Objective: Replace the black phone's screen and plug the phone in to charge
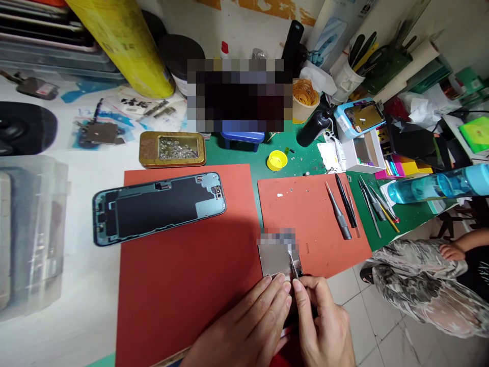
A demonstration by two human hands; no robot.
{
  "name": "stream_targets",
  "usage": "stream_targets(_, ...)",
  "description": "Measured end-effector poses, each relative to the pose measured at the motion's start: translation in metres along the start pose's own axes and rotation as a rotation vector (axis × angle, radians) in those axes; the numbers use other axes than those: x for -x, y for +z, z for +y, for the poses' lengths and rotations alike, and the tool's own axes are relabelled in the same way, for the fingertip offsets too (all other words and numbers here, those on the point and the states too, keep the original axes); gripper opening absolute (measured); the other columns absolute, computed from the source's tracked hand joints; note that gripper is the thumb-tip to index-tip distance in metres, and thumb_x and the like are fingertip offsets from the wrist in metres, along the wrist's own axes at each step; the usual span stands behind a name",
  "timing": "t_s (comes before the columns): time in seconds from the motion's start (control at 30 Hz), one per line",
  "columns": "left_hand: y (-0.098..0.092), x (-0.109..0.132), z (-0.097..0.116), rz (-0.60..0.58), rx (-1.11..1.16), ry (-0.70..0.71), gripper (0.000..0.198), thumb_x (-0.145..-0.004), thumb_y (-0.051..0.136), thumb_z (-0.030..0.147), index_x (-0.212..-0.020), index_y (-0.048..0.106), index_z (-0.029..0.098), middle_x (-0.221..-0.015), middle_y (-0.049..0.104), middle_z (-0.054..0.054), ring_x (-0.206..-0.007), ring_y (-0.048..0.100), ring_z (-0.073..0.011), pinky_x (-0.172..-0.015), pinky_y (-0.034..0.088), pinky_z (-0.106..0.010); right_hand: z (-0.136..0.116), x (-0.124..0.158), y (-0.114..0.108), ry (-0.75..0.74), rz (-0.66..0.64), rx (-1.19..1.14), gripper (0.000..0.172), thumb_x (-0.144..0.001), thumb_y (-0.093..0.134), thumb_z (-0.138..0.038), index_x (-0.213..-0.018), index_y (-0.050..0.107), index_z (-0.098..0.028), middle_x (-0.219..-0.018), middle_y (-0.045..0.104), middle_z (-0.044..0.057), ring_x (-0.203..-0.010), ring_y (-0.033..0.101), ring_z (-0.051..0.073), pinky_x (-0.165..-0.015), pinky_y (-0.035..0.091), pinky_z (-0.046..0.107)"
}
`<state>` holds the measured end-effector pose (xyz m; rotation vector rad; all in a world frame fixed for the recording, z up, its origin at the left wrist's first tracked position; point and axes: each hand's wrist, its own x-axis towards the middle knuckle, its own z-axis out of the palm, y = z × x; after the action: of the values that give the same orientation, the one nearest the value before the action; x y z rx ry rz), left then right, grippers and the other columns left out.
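A phone-repair workshop: a bare phone screen [160, 209], slim tools [340, 211] near the worktop's [239, 157] right edge, a tin [148, 149] of metal bits [175, 149] towards its back edge, a tool cup [348, 81] at the back right corner.

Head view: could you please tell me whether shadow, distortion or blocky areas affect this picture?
Head view: broad shadow darkens the lower part of the left red mat; head view: the yellow cylinder leans, probably from wide-lens distortion; head view: pixelation covers a block at the back and the far end of the grey plate.
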<state>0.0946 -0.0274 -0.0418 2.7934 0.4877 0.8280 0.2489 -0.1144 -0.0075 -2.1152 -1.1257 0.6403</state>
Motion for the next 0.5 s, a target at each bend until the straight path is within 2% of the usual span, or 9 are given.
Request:
stream_targets(0.2, 0.0029, 0.0068, 0.0000, -0.018, -0.011, 0.041, 0.043, -0.109, 0.062, 0.036, -0.137, 0.069, 0.004, -0.140, 0.073, -0.015, -0.136, 0.066, -0.0276, -0.135, 0.030, -0.046, 0.0047, 0.0027, 0.0022, -0.031, 0.021, 0.015, 0.023, -0.112, 0.049, -0.036, -0.103, 0.065, -0.022, -0.070, 0.073, 0.001, -0.049, 0.069, 0.014, -0.047, 0.051, 0.020)
stream_targets(0.5, 0.0039, 0.0081, -0.0002, -0.029, -0.017, 0.043, 0.041, -0.109, 0.061, 0.034, -0.139, 0.068, 0.006, -0.145, 0.071, -0.015, -0.140, 0.065, -0.0279, -0.134, 0.034, -0.045, 0.0081, 0.0030, 0.0034, -0.058, 0.033, 0.048, 0.023, -0.112, 0.050, -0.036, -0.104, 0.066, -0.022, -0.071, 0.074, 0.002, -0.048, 0.068, 0.014, -0.050, 0.054, 0.021)
